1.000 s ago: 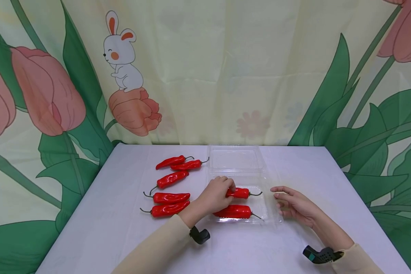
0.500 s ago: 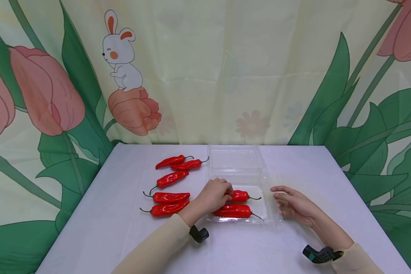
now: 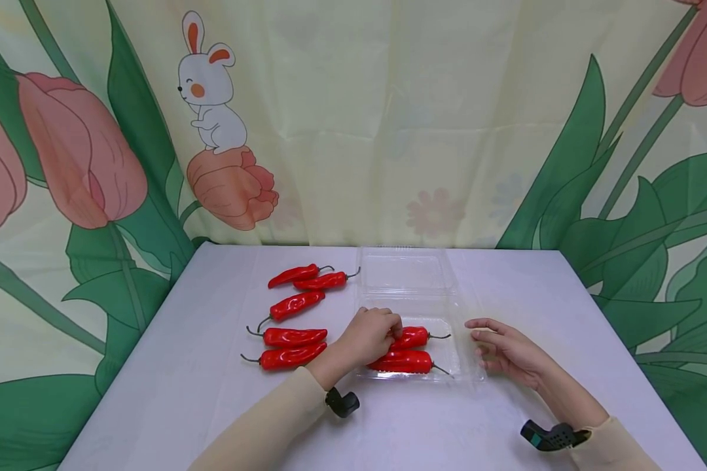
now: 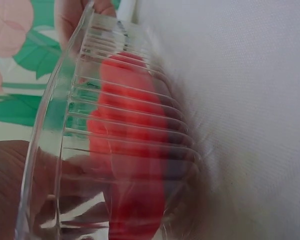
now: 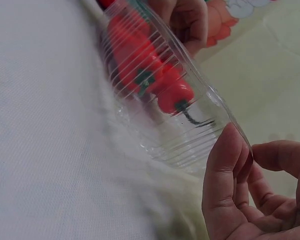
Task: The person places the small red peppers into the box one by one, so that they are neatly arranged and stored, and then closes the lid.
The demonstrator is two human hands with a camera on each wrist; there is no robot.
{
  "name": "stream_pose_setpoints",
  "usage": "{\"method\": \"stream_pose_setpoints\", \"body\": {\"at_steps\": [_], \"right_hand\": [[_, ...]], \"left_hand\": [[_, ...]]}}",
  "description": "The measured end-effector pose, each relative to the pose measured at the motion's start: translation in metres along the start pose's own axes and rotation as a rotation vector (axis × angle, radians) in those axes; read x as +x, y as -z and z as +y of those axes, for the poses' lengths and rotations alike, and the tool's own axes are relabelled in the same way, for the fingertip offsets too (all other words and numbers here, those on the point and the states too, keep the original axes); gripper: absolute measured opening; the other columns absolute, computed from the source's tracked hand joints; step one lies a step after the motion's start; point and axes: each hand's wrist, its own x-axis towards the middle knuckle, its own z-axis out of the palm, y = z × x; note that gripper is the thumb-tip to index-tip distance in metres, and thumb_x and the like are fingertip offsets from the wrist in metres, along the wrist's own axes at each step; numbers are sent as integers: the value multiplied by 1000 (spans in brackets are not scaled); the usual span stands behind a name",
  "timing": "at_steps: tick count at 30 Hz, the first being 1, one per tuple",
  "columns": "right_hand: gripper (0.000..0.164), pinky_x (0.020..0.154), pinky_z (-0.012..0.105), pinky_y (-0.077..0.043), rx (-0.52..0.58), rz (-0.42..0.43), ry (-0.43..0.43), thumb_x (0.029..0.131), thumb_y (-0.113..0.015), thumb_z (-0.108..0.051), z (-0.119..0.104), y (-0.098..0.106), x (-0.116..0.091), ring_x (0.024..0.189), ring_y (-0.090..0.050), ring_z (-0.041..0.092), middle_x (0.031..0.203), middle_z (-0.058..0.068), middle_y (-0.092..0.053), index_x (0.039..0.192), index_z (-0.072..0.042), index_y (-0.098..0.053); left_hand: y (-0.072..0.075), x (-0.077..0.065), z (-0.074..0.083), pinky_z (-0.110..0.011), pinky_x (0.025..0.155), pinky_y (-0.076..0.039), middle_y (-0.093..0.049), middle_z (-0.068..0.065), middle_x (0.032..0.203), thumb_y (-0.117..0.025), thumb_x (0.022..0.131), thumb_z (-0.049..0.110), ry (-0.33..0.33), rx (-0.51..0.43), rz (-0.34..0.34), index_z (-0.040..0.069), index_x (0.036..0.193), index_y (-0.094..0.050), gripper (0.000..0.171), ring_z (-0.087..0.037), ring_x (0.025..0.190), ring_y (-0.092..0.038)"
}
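In the head view, my left hand (image 3: 371, 335) reaches into a clear plastic clamshell box (image 3: 459, 366) and grips the tip end of a red chili pepper (image 3: 414, 337), whose stem points right. Just nearer to me in the same base lies a second red pepper (image 3: 403, 362), also stem to the right; the two overlap in this view. My right hand (image 3: 509, 353) is at the box's right side. The right wrist view shows its thumb and finger (image 5: 225, 155) pinching the box rim (image 5: 210, 95). The left fingertips are partly hidden behind the hand.
The box's lid (image 3: 406, 271) lies open toward the back. Left of the box are several more red peppers, among them a near one (image 3: 291, 356) and a far one (image 3: 294, 276). A patterned curtain (image 3: 342, 131) hangs behind the white table (image 3: 171, 405).
My left hand has shifted the gripped pepper slightly toward me, closer to the other pepper in the box. The right hand stays in place at the rim.
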Motion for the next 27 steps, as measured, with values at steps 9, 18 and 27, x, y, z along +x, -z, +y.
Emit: {"method": "stream_pose_setpoints", "body": {"at_steps": [9, 18, 27], "right_hand": [[37, 70, 22, -59, 10, -15, 6, 107, -57, -26, -1, 0, -1, 80, -61, 10, 112, 4, -53, 140, -10, -50], [36, 71, 22, -59, 8, -21, 6, 108, -55, -26, -1, 0, 0, 81, -62, 10, 112, 3, -54, 140, -10, -50], [33, 71, 22, -58, 8, -28, 10, 108, -56, -27, 0, 1, 0, 80, -62, 10, 112, 2, -55, 138, -14, -54]], "left_hand": [[3, -3, 0, -27, 83, -48, -73, 5, 100, -83, 85, 19, 5, 2, 19, 21, 105, -74, 22, -9, 91, -63], [3, -3, -3, -27, 84, -49, -73, 5, 101, -83, 86, 20, 7, 7, 41, 21, 106, -75, 21, -10, 93, -64], [4, -7, -4, -26, 85, -50, -73, 5, 105, -83, 86, 20, 25, -26, 57, 22, 106, -75, 21, -10, 96, -63]]}}
